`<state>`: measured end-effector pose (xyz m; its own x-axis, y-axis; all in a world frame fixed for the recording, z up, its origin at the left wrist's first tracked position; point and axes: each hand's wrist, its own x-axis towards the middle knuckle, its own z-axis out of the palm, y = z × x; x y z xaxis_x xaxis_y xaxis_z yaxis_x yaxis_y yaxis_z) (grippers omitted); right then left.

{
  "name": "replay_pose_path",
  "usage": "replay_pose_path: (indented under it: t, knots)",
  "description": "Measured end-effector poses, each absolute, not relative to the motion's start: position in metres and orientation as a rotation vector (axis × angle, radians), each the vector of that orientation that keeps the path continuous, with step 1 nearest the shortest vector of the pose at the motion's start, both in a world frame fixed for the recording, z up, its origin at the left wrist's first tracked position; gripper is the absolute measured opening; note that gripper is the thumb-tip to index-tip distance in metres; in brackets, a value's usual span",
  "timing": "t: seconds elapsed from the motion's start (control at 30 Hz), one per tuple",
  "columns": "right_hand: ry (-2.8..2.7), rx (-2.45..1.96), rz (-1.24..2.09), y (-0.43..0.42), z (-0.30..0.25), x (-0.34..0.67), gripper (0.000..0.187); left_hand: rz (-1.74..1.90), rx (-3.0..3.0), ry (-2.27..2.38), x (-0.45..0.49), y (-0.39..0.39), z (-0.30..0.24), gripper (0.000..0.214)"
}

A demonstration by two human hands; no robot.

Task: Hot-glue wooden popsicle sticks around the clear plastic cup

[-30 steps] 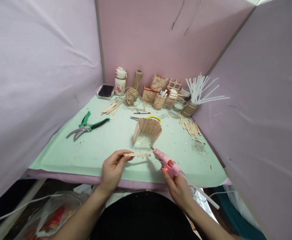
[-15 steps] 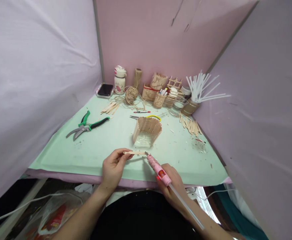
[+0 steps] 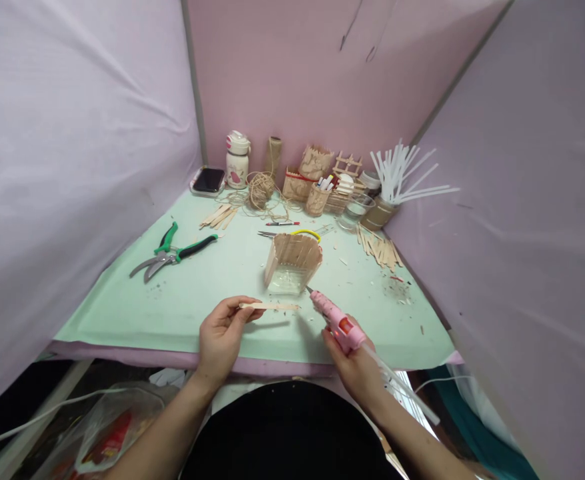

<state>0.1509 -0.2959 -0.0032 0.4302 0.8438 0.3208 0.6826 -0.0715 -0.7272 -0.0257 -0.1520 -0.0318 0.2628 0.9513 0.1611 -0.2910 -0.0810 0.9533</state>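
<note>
My left hand [image 3: 223, 332] pinches one end of a wooden craft stick [image 3: 275, 307], which points to the right above the table's front part. My right hand [image 3: 357, 363] is wrapped round a pink hot glue gun [image 3: 337, 319] with a long clear glue stick [image 3: 407, 387] trailing out of its back. The gun's nozzle points up and left, apart from the craft stick. Just beyond both hands stands a clear plastic container [image 3: 286, 280] with craft sticks lining its back and sides; its front shows bare plastic.
Green-handled pruning shears [image 3: 172, 253] lie at left. Behind the container are yellow-handled scissors [image 3: 306, 235] and a pen [image 3: 282, 223]. Loose craft sticks [image 3: 379, 249] lie at right. Along the back stand a twine ball [image 3: 261, 190], a bottle [image 3: 237, 160], and a holder of glue sticks [image 3: 379, 212].
My right hand has drawn the glue gun right, so its nozzle has left the craft stick's tip. The left hand still holds the stick, shifted slightly left.
</note>
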Motion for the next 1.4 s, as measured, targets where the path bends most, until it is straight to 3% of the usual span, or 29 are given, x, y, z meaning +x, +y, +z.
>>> replay_pose_path:
  t: [0.27, 0.47, 0.67, 0.97, 1.13, 1.4]
  knots:
    - [-1.033, -1.68, 0.519, -0.281, 0.004, 0.151, 0.044, 1.077, 1.32, 0.669, -0.028, -0.151, -0.033, 0.025]
    - [-1.06, -1.724, 0.505, -0.278, 0.009, 0.148, 0.022, 1.029, 1.364, 0.6, -0.03, -0.151, -0.033, 0.019]
    - [-1.11, -1.856, 0.376, -0.278, -0.003, 0.144, 0.016, 1.019, 1.438, 0.594, -0.03, -0.153, -0.032, 0.014]
    - [-1.126, -1.968, 0.153, -0.286, -0.01, 0.153, 0.028, 1.106, 1.317, 0.671, -0.029, -0.153, -0.032, 0.017]
    - [-1.209, -1.799, 0.274, -0.292, 0.002, 0.155, 0.043, 1.183, 1.195, 0.696, -0.027, -0.152, -0.032, 0.023]
    - [-1.217, -1.694, 0.491, -0.296, 0.008, 0.144, 0.045, 1.274, 1.157, 0.706, -0.026, -0.152, -0.032, 0.023]
